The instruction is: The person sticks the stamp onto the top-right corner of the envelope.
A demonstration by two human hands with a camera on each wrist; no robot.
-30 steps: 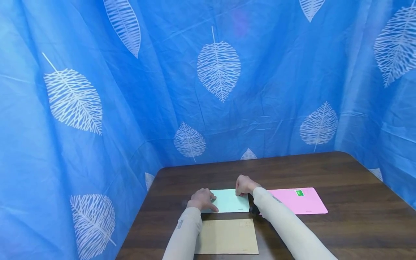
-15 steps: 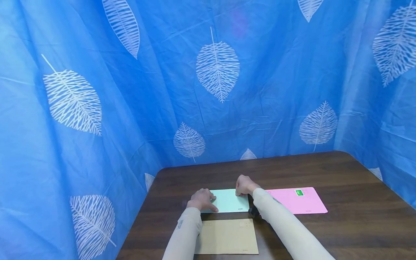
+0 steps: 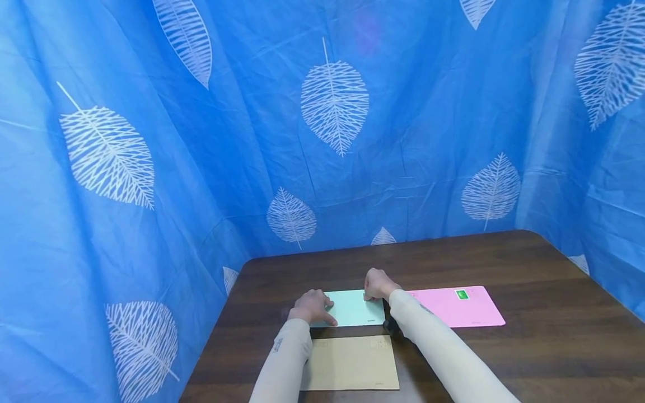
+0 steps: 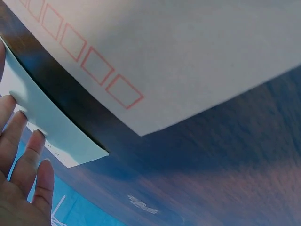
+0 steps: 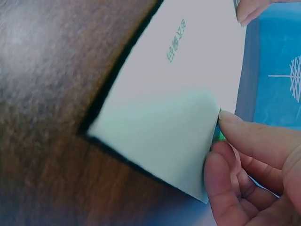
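A mint green envelope (image 3: 350,308) lies flat on the dark wooden table. My left hand (image 3: 312,306) rests on its left end, fingers spread loosely; the left wrist view has those fingertips on the envelope. At its upper right corner, my right hand (image 3: 378,284) has its fingers curled. In the right wrist view, the thumb and index finger of this hand (image 5: 263,160) pinch a small green stamp (image 5: 220,136) at the envelope's edge. Most of the stamp is hidden by the fingers. Small print shows near the envelope's lower edge.
A pink envelope (image 3: 456,307) with a green stamp lies to the right, partly behind my right forearm. Nearer to me is a tan envelope (image 3: 353,364), bearing red boxes in the left wrist view. A blue curtain (image 3: 242,140) with white leaves surrounds the table (image 3: 564,347).
The head view has shifted slightly. Both hands stay in the same places on the mint green envelope, and the envelopes have not moved.
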